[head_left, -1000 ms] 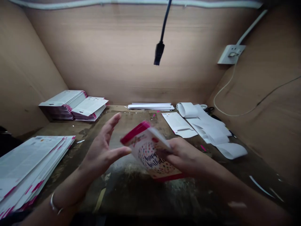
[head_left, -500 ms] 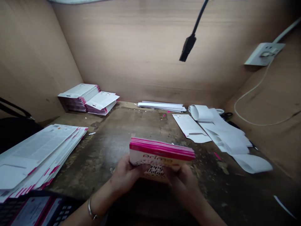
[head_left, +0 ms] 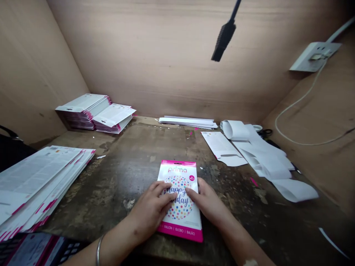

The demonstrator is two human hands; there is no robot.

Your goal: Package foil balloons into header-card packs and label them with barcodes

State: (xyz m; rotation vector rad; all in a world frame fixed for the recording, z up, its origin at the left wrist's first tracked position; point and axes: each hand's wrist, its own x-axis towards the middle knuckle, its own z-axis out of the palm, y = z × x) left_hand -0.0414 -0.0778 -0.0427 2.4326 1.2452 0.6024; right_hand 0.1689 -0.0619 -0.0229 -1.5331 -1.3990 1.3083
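A stack of balloon packets (head_left: 179, 218) lies face up on the table in front of me. The top one is white with pink bands, reading "prima" and "happy birthday" over coloured dots. My left hand (head_left: 154, 203) grips the stack's left side, its fingers reaching across the printed face. At the right edge, my right hand (head_left: 208, 199) has its thumb on the front and its other fingers around the side, partly hidden. A bracelet (head_left: 98, 251) circles my left wrist.
Back left stand piles of packets (head_left: 85, 103); more unfolded white sleeves (head_left: 41, 177) lie near left, above a dark basket (head_left: 69, 249). On the right are a single envelope (head_left: 222, 147), curled white paper strip (head_left: 263, 159) and scissors (head_left: 266, 132). A cable plug (head_left: 224, 40) hangs overhead.
The stack was held tilted up with its pink top edges showing; now it lies flat on the table, front visible. Both hands have shifted onto its sides.
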